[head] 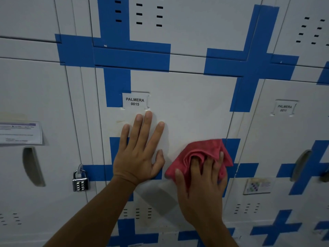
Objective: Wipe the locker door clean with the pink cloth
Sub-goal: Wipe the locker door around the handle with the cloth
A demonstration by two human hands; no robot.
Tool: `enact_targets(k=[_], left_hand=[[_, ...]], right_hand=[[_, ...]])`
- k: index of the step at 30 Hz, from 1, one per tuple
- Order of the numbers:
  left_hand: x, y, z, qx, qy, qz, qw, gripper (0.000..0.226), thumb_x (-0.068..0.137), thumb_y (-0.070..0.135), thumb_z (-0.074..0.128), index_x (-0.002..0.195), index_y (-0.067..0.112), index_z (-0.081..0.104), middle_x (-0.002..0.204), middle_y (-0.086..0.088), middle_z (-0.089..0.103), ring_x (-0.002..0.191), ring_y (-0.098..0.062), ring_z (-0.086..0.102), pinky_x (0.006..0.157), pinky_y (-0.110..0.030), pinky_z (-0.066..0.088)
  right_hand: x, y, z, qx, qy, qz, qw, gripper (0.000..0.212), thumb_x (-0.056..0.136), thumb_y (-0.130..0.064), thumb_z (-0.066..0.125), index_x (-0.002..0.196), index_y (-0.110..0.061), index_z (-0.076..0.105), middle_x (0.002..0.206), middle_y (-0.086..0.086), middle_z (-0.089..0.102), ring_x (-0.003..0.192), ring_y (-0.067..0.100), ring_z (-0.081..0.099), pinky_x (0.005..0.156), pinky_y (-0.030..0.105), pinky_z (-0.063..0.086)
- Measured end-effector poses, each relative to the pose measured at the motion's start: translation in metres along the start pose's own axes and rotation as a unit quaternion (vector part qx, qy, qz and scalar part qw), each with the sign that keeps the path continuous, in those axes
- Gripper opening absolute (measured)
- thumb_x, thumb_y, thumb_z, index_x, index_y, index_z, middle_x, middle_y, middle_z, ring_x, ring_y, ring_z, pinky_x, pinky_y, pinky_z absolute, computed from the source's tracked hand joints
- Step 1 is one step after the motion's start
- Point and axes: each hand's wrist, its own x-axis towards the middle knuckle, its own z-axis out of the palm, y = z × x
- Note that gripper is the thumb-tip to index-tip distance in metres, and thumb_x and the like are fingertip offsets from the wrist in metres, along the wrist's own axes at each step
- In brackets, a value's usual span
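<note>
Pink cloth (197, 157): soft, light, bunched against locker door (187, 104), below-right of the name label (135, 101). Right hand (203, 186) grips its folds, fingers curled. Left hand (138, 150) flat, spread, empty, beneath label. Best held mid-bunch.

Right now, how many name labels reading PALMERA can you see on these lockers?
2. One label, PALMERA 0015, sits on the middle locker door above the left hand; the other is on the door to the right. Others may lie outside the view.

Left hand (138, 155) lies flat, fingers spread; right hand (203, 189) is bunched, fingers curled inward.
</note>
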Motion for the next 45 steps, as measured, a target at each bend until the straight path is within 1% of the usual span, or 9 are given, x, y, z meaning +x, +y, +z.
enact_targets(k=[6, 9, 15, 19, 23, 28, 35, 39, 45], left_hand=[[0.0, 0.0, 0.0, 0.003, 0.01, 0.002, 1.0, 0.075, 0.092, 0.044, 0.039, 0.158, 0.015, 0.019, 0.164, -0.018, 0.012, 0.153, -0.034, 0.011, 0.123, -0.053, 0.01], [0.001, 0.0, 0.0, 0.003, 0.009, 0.002, 1.0, 0.075, 0.092, 0.044, 0.039, 0.159, 0.015, 0.017, 0.164, -0.018, 0.011, 0.153, -0.034, 0.009, 0.124, -0.052, 0.009], [0.001, 0.001, 0.0, -0.004, 0.001, 0.001, 1.0, 0.075, 0.093, 0.045, 0.038, 0.158, 0.015, 0.016, 0.164, -0.017, 0.008, 0.153, -0.033, 0.007, 0.124, -0.053, 0.009], [0.0, 0.0, 0.001, 0.002, 0.003, 0.002, 1.0, 0.074, 0.093, 0.045, 0.037, 0.158, 0.015, 0.018, 0.164, -0.017, 0.008, 0.153, -0.034, 0.007, 0.124, -0.052, 0.008], [0.0, 0.001, 0.001, 0.002, 0.011, 0.003, 1.0, 0.075, 0.092, 0.044, 0.039, 0.158, 0.014, 0.019, 0.164, -0.018, 0.01, 0.153, -0.034, 0.008, 0.124, -0.052, 0.009], [0.001, 0.001, 0.001, 0.0, 0.014, 0.003, 1.0, 0.075, 0.092, 0.043, 0.04, 0.158, 0.014, 0.02, 0.163, -0.017, 0.013, 0.153, -0.034, 0.01, 0.123, -0.053, 0.01], [0.0, 0.001, 0.001, 0.005, 0.014, 0.003, 1.0, 0.075, 0.092, 0.043, 0.04, 0.158, 0.014, 0.019, 0.164, -0.017, 0.011, 0.153, -0.033, 0.007, 0.124, -0.052, 0.008], [0.0, 0.001, 0.0, 0.005, 0.008, 0.002, 1.0, 0.074, 0.093, 0.043, 0.039, 0.158, 0.014, 0.019, 0.164, -0.016, 0.01, 0.153, -0.033, 0.005, 0.124, -0.052, 0.007], [0.001, 0.001, 0.001, 0.003, 0.005, 0.001, 1.0, 0.073, 0.094, 0.045, 0.037, 0.158, 0.014, 0.018, 0.164, -0.017, 0.009, 0.153, -0.033, 0.004, 0.124, -0.052, 0.007]], right_hand=[[-0.054, 0.013, 0.031, -0.014, -0.06, 0.003, 0.998, 0.064, 0.09, -0.069, 0.035, 0.139, -0.029, 0.045, 0.153, 0.014, 0.037, 0.146, 0.036, 0.02, 0.11, 0.062, 0.024], [-0.048, 0.014, 0.028, -0.022, -0.048, -0.012, 0.999, 0.067, 0.09, -0.07, 0.035, 0.14, -0.027, 0.047, 0.155, 0.015, 0.034, 0.148, 0.037, 0.014, 0.112, 0.062, 0.02], [-0.002, 0.002, -0.004, -0.028, 0.0, -0.021, 0.999, 0.072, 0.092, -0.072, 0.028, 0.147, -0.026, 0.031, 0.16, 0.013, 0.021, 0.15, 0.033, -0.004, 0.115, 0.058, 0.007], [-0.009, -0.002, 0.001, 0.013, -0.015, -0.011, 1.0, 0.074, 0.091, -0.073, 0.027, 0.147, -0.025, 0.029, 0.157, 0.012, 0.028, 0.148, 0.034, 0.015, 0.115, 0.061, 0.014], [-0.048, 0.009, 0.031, 0.004, -0.066, 0.001, 0.998, 0.071, 0.089, -0.071, 0.035, 0.141, -0.023, 0.038, 0.148, 0.015, 0.044, 0.138, 0.038, 0.038, 0.11, 0.063, 0.025], [-0.083, 0.02, 0.061, -0.023, -0.078, 0.003, 0.997, 0.077, 0.084, -0.073, 0.037, 0.14, -0.019, 0.041, 0.146, 0.021, 0.045, 0.133, 0.044, 0.043, 0.107, 0.061, 0.028], [-0.069, 0.02, 0.055, -0.021, -0.079, -0.004, 0.997, 0.075, 0.087, -0.069, 0.041, 0.14, -0.017, 0.042, 0.149, 0.02, 0.041, 0.14, 0.041, 0.032, 0.112, 0.057, 0.017], [-0.046, 0.013, 0.036, 0.016, -0.05, -0.012, 0.999, 0.072, 0.093, -0.071, 0.027, 0.144, -0.021, 0.035, 0.153, 0.017, 0.036, 0.146, 0.038, 0.019, 0.114, 0.061, 0.018], [-0.003, -0.008, 0.003, 0.078, -0.034, -0.011, 0.996, 0.076, 0.092, -0.072, 0.023, 0.15, -0.023, 0.013, 0.159, 0.015, 0.02, 0.149, 0.034, 0.008, 0.118, 0.056, 0.01]])
